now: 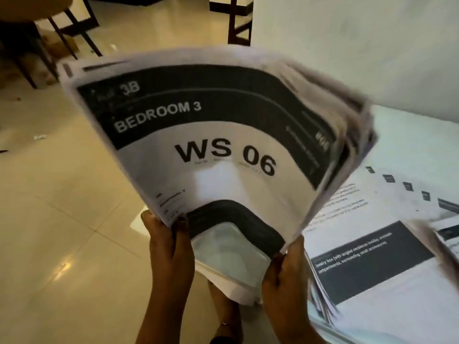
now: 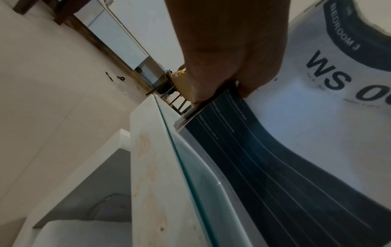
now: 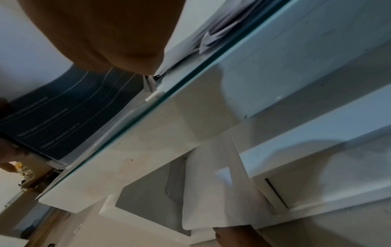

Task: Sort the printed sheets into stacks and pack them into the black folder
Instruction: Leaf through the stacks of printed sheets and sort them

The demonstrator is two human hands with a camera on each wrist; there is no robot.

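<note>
A thick stack of printed sheets (image 1: 218, 150) is held up in front of me, bowed upward, and its top sheet reads "BEDROOM 3" and "WS 06". My left hand (image 1: 164, 224) grips the stack's near left corner, thumb on top. My right hand (image 1: 285, 256) grips the near right corner. The far right edges of the sheets are fanned and blurred. In the left wrist view the left hand (image 2: 228, 58) pinches the sheet edges (image 2: 211, 107). In the right wrist view the right hand (image 3: 110, 36) is above the stack's dark printed band (image 3: 63, 113). No black folder is in view.
More printed sheets (image 1: 372, 244) lie spread on the glass-topped white table (image 1: 409, 135) at the right, some overhanging its near edge. Dark chair legs (image 1: 74, 33) stand on the tiled floor (image 1: 62, 219) at the far left. A white wall rises behind the table.
</note>
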